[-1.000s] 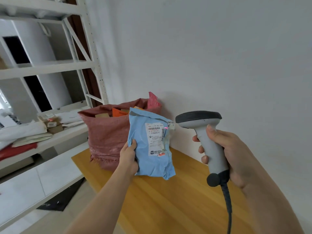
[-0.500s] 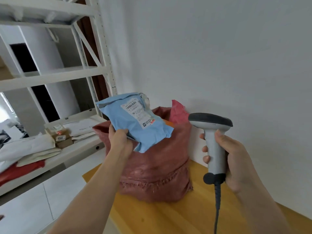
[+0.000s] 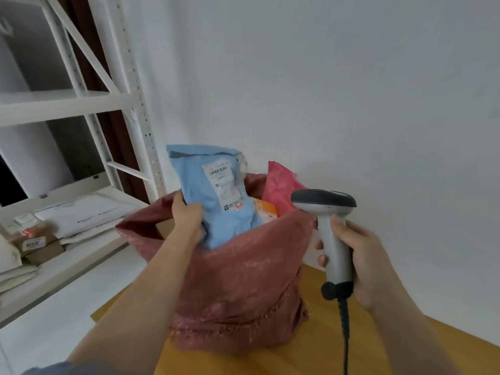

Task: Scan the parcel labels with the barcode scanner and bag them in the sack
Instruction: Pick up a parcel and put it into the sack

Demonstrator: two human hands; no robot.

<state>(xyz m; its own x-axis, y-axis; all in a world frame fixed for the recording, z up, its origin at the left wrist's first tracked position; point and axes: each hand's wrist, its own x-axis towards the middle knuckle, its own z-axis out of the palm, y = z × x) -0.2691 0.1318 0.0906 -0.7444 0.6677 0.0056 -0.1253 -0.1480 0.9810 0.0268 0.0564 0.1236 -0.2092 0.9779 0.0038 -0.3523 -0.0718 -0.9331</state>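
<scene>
A blue parcel [image 3: 216,201] with a white printed label [image 3: 223,186] facing up is held upright, its lower end sunk into the open mouth of a reddish woven sack [image 3: 243,288]. The sack is stood on the tabletop, an orange parcel [image 3: 266,209] showing inside. A grey scanner [image 3: 328,234] with a dark head is held upright just right of the sack.

Blue parcel [image 3: 216,201], dull red woven sack [image 3: 243,288], grey-and-black scanner [image 3: 330,234], yellow-brown table [image 3: 311,355].

Both forearms bare. Left arm [image 3: 140,301]: grey sleeve [image 3: 51,368] edge visible at 7 o'clock. Right arm [image 3: 411,328]: bare throughout.
</scene>
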